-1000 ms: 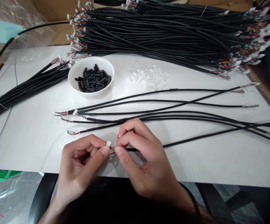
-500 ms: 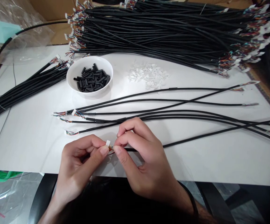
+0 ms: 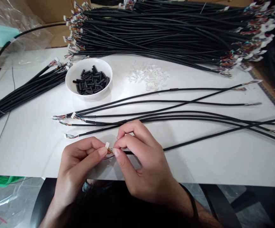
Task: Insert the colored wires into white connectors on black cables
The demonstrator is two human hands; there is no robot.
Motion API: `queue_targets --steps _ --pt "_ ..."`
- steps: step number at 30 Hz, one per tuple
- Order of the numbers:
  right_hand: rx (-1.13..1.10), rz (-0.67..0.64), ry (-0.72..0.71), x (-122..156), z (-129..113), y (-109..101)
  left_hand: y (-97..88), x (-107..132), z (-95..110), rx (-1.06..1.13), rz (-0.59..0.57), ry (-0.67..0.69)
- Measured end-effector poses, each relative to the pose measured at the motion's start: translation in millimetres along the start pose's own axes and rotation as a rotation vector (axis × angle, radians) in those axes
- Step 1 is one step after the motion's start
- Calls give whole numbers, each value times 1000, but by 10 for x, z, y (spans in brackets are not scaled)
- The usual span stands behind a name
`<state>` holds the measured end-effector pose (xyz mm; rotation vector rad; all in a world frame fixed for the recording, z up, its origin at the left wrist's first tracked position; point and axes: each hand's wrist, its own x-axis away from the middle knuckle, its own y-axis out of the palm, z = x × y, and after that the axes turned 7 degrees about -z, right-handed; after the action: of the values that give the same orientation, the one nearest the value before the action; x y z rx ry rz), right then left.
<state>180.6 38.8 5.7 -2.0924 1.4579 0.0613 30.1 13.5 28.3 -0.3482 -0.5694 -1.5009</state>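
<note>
Between thumb and forefinger, my left hand (image 3: 80, 164) pinches a small white connector (image 3: 107, 145). Thin coloured wires (image 3: 110, 151) run from it toward my right hand (image 3: 142, 161), whose thumb and forefinger are closed on them near the connector. These wires come out of a black cable (image 3: 199, 139) that passes under my right hand and stretches off to the right. Just beyond my hands lie several more black cables (image 3: 151, 111) with bare or connector-tipped wire ends. Exactly which wire my right fingertips grip is hidden.
A white bowl (image 3: 68, 83) holds short black sleeves (image 3: 92, 80). Beside it is a scatter of loose white connectors (image 3: 149, 76). A large pile of black cables (image 3: 166, 34) fills the back, and a tied cable bundle (image 3: 25, 90) lies left. The white table's front edge (image 3: 223, 183) is close to me.
The whole view has shifted slightly, so things appear a little further left. Both hands keep nearly the same pinch on the connector and its wires.
</note>
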Motion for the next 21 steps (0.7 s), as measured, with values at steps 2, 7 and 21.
queue_targets --steps 2,7,21 --pt "5 4 4 4 5 3 10 3 14 15 2 -14" --pt "1 3 15 14 2 -7 30 10 37 33 0 -32" --pt "19 10 -11 21 10 21 37 21 31 8 12 -9"
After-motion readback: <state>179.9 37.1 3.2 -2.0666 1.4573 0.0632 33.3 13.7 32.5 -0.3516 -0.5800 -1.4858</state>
